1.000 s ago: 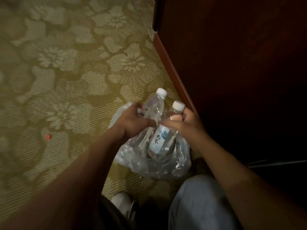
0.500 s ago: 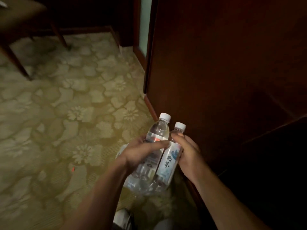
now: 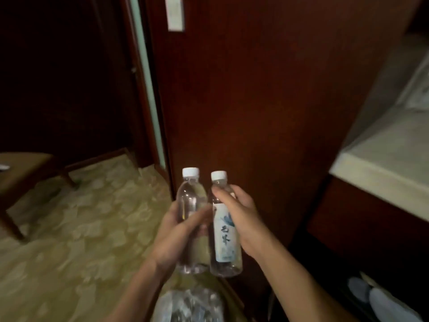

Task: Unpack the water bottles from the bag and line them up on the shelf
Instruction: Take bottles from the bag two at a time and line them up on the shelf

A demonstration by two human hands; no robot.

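Your left hand point(image 3: 178, 235) has its grip curled round the clear plastic water bottle with a white screw cap point(image 3: 191, 219), fingers wrapped across the middle of its body, label side not readable from here. Your right hand point(image 3: 241, 219) grips the second clear plastic bottle with a white cap and a pale blue-and-white label point(image 3: 225, 238), thumb up near the shoulder, fingers round the far side. Both bottles upright, held side by side, touching or nearly so, caps level-ish, the left one a touch higher. They hang in the air in front of the dark reddish-brown wooden cabinet panel point(image 3: 267, 101), above the floor. The crinkled transparent plastic bag point(image 3: 190, 305) sits low at the bottom edge, below the bottles, on the green-beige floral patterned carpet point(image 3: 81, 228); blurred, cannot tell what is inside. Pale stone-topped shelf ledge point(image 3: 383, 173) at right, well apart from the bottles. Below it, in a dark recess, a pair of light grey slippers point(image 3: 380, 300). Wooden chair with a tan seat point(image 3: 21, 173) at far left on the carpet. Small white wall plate point(image 3: 175, 12) high on the panel, and a pale green strip of door frame point(image 3: 148, 94) left of it.
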